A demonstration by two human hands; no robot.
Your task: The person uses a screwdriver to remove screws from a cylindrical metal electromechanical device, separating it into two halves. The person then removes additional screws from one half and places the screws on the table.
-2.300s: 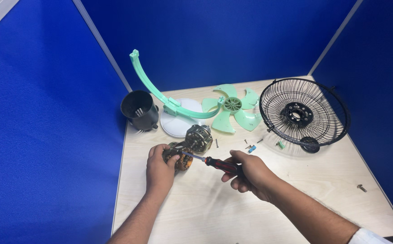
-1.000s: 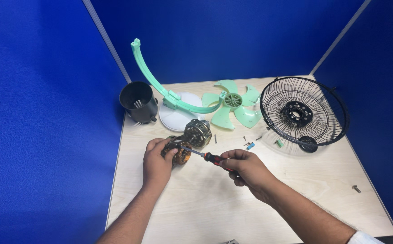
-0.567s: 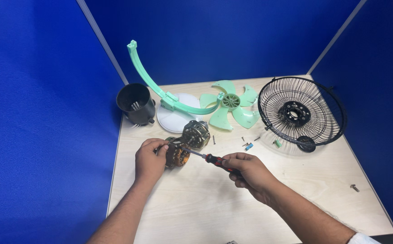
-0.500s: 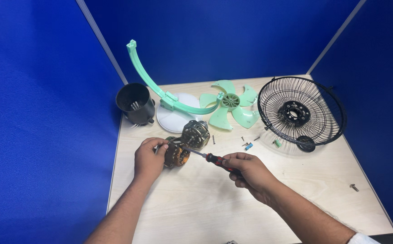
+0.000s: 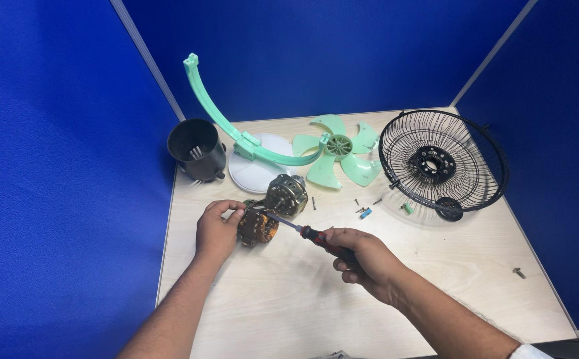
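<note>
A fan motor (image 5: pixel 273 211) with copper windings and a metal casing lies on the light wooden table (image 5: pixel 289 306). My left hand (image 5: pixel 217 229) grips its left end and steadies it. My right hand (image 5: pixel 362 259) holds a red-and-black-handled screwdriver (image 5: pixel 306 233), whose shaft points up-left with the tip on the motor near my left fingers.
Behind the motor stand a black motor housing cup (image 5: pixel 195 149), a white round base (image 5: pixel 263 174) with a curved green arm (image 5: pixel 236 129), a green fan blade (image 5: pixel 338 156) and a black wire grille (image 5: pixel 442 163). Loose screws (image 5: pixel 362 209) lie near the grille, one more screw (image 5: pixel 519 272) at right. Blue partition walls surround the table.
Both hands and the motor stay in nearly the same place. My left hand has regripped the motor slightly, and the screwdriver tip remains on it. The view shifted a little.
</note>
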